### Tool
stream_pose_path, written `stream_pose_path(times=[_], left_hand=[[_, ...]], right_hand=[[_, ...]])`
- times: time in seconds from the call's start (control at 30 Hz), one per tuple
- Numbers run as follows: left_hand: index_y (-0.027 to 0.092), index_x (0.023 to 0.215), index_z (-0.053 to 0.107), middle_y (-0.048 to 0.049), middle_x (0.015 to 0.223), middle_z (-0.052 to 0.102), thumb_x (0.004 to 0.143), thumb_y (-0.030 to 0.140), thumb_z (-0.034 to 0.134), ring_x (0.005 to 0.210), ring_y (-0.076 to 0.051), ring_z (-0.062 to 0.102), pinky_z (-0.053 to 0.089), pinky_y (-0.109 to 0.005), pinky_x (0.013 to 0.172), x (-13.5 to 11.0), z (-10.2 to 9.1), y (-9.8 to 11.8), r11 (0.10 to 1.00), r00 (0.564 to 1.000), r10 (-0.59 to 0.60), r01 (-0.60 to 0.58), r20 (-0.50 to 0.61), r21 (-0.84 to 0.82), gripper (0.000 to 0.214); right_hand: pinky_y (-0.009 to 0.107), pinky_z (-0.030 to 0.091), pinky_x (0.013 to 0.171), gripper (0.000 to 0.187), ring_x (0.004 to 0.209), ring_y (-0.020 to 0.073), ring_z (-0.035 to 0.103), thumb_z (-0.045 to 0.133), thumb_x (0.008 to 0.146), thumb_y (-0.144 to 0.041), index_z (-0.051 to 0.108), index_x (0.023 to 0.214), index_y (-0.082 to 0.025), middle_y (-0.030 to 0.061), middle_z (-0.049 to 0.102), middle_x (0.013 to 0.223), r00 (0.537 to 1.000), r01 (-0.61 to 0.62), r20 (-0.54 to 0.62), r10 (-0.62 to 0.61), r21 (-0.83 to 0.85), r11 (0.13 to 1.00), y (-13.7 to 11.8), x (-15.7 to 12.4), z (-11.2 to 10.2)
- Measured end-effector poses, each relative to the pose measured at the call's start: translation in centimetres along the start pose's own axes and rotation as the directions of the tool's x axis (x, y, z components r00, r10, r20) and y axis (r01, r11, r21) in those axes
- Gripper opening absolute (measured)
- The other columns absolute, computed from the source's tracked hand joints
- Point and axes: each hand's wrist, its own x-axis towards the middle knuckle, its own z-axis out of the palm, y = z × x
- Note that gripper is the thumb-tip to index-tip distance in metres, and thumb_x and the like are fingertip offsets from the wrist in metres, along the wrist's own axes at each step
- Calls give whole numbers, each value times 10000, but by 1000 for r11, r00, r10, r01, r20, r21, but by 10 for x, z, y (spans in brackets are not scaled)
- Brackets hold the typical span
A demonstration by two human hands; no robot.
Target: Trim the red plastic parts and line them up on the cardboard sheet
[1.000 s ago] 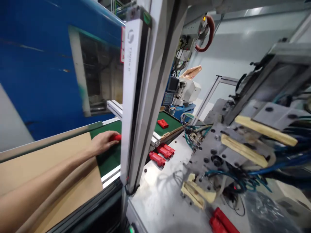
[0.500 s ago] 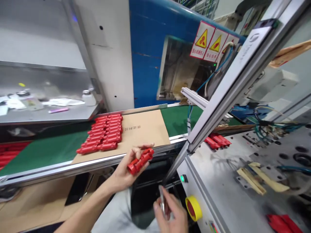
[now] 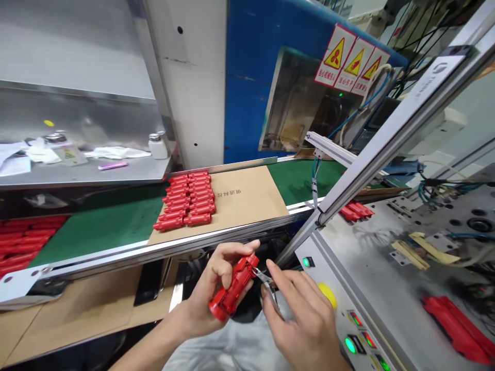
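Near centre, a ribbed red part (image 3: 235, 288) is gripped in the left hand (image 3: 207, 288), the fingers being closed around its body and its upper end being tilted away to the right. In the right hand (image 3: 303, 314), a small metal hand tool (image 3: 268, 282) is clasped between thumb and fingers; its tip is brought to the upper right end of the part. The hands are held close together, in front of the near edge of a green conveyor belt (image 3: 110, 221). On the belt, a cardboard sheet (image 3: 253, 196) is laid, and on its left portion two columns of red parts (image 3: 189, 201) are arranged. Further red pieces (image 3: 29, 242) are seen at the far left of the belt. At right, a metal worktable (image 3: 377, 257) is shown, on which a red cluster (image 3: 356, 211) is set at the far side and larger red items (image 3: 460, 327) are placed nearer.
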Motion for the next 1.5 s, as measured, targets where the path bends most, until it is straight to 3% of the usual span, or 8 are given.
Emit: stream_pose_path(times=[0.17,0.37,0.53,0.67,0.8,1.13,1.3,1.5], left_hand=[[201,735,578,24,1346,741,906,-80,710,1480,-260,642,693,-215,921,-6,-13,0,995,995,98,-98,2,38,355],[213,819,606,29,1438,676,944,-30,707,1520,-304,596,597,-442,1211,-9,-30,-5,890,929,348,-370,128,266,291],[207,789,590,18,1482,658,978,-4,655,1529,-339,587,615,-503,1186,-7,-41,-6,817,887,419,-461,192,347,291],[228,804,604,4,1467,676,956,44,710,1511,-379,600,640,-531,1140,-10,-47,-10,813,896,402,-443,186,378,261],[228,830,519,3,1405,662,854,-61,783,1467,-351,645,691,-377,1009,-12,-37,-8,868,935,348,-350,72,352,391],[258,991,427,-61,1296,620,953,-21,679,1434,-328,677,635,-366,1123,-5,-17,7,938,976,216,-214,21,273,378],[263,1033,433,-80,1334,603,971,-20,650,1474,-366,635,599,-478,1185,-7,-22,6,943,982,181,-189,52,273,362],[250,964,445,-61,1293,628,945,-34,690,1440,-341,671,644,-390,1118,-5,-18,7,942,979,203,-201,19,268,376]], right_hand=[[371,598,765,478,802,202,706,700,964,-41,702,1429,-153,61,761,914,999,12,35,-11,-28,1000,-9,9,4],[345,589,729,472,778,186,683,698,961,-22,716,1413,-153,46,741,878,997,28,68,-29,13,1000,-14,14,9],[334,579,713,480,771,177,670,691,961,-6,708,1420,-143,41,730,866,997,35,66,-39,59,998,-11,15,15],[338,566,701,508,751,175,654,698,948,9,694,1432,-146,38,741,868,997,43,64,-48,84,996,-8,15,19],[351,574,716,516,760,184,658,702,939,9,682,1435,-130,53,765,906,994,74,75,-83,121,990,-2,16,23],[361,621,739,528,809,193,700,696,942,-10,675,1449,-157,75,805,974,990,131,38,-137,138,982,14,5,40],[300,614,675,506,739,141,671,721,937,-13,717,1398,-222,25,760,915,997,-44,-35,63,397,917,13,4,33],[397,630,857,634,980,213,686,739,905,-3,653,1509,-176,89,756,1071,997,-11,82,-7,213,977,13,18,15]])
